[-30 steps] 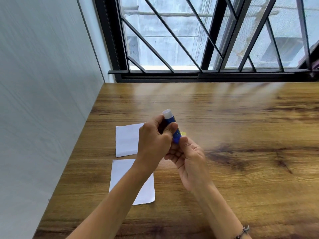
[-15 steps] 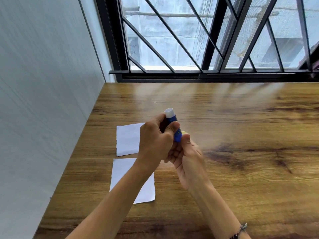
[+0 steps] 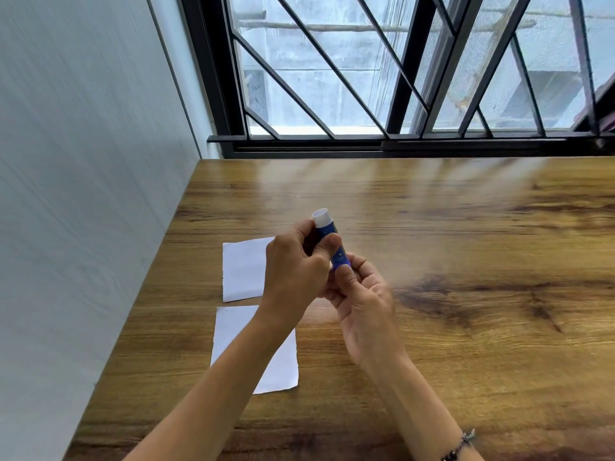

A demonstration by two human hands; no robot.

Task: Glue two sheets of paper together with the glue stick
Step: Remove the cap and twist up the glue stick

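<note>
- The glue stick (image 3: 329, 237) is held in the air above the table, tilted, with its white open end pointing up and away; no cap is seen on that end, and whether glue stands proud of the rim cannot be told.
- The blue barrel is gripped by the left hand (image 3: 293, 271), whose fingers and thumb are curled round its upper part; the lower end is pinched by the fingertips of the right hand (image 3: 362, 304), as if the base knob were being turned.
- If the base is turned too far, too much glue could be pushed out, and a soft column could smear or break off when pressed on paper.
- If it is turned too little, the hard rim could be dragged over a sheet and the paper scuffed or torn.
- A slip is judged possible, since the stick is held only at two short stretches; a dropped stick could land glue-first on the wooden table (image 3: 466, 227).
- The far sheet (image 3: 244, 271) and the near sheet (image 3: 233, 334) lie flat, just apart, both partly hidden by the left forearm.
- Neither sheet is weighted or held, so either could be shifted or lifted by a sticky stroke unless it is steadied by a free hand.
- A bracelet (image 3: 461, 444) is worn on the right wrist; it is well clear of the papers.
</note>
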